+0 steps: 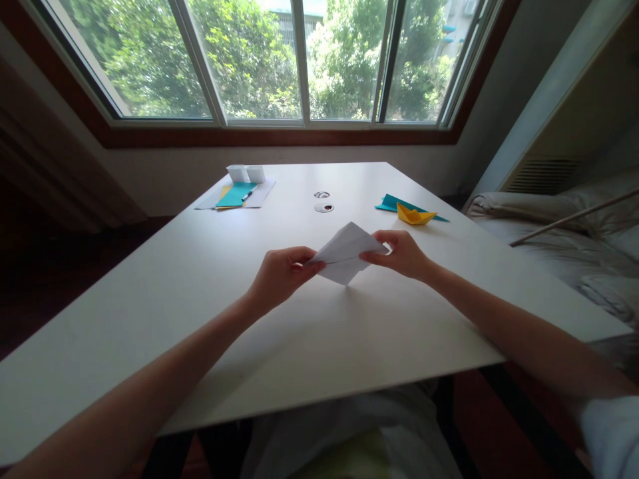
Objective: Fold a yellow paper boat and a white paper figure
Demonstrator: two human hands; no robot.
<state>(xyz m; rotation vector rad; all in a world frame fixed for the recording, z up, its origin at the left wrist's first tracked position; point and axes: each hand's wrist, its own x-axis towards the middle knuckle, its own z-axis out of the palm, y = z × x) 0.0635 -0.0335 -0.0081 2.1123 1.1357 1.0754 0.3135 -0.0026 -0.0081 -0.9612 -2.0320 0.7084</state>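
A folded sheet of white paper (347,249), diamond-shaped with a crease across its middle, is held just above the table. My left hand (282,274) pinches its left corner between thumb and fingers. At the right corner, my right hand (401,254) is closed on the paper in the same way, thumb in front. The diamond's lower tip is close to the tabletop; whether it touches I cannot tell. Beyond my right hand sit a yellow paper boat (416,215) and a teal folded paper plane (392,201).
The white table (150,306) carries two round black-and-white pieces (324,207) near its middle. Toward the back left lie teal paper (235,195), yellow and white sheets, a pen (248,195) and two small white containers (255,174). A window stands behind; padded bedding (519,213) is at right.
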